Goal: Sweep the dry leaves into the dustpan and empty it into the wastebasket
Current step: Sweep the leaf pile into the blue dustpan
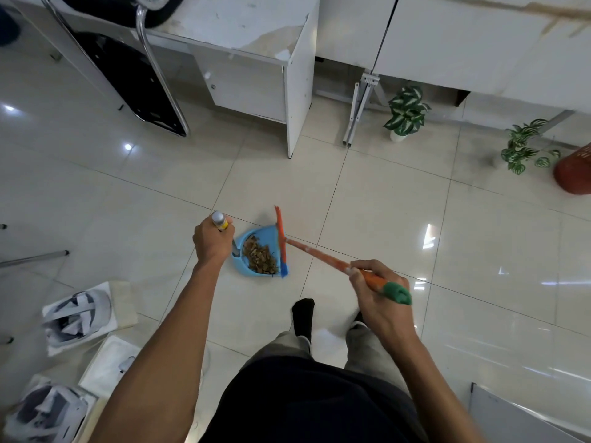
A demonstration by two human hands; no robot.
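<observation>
A glossy floor of pale tiles [383,203] fills the room, with a white desk [271,52] and a black chair [128,75] at the far side, 2 potted plants [406,111] by the wall and a red wastebasket [574,174] at the right edge, well apart from the person. The left hand [212,243] is closed around the upright handle of the blue dustpan [252,255], which rests on the floor with the dry leaves [259,257] piled inside. The right hand [379,292] is curled tight around the orange broom [319,255] near its green end, the bristle head standing against the dustpan's open mouth.
</observation>
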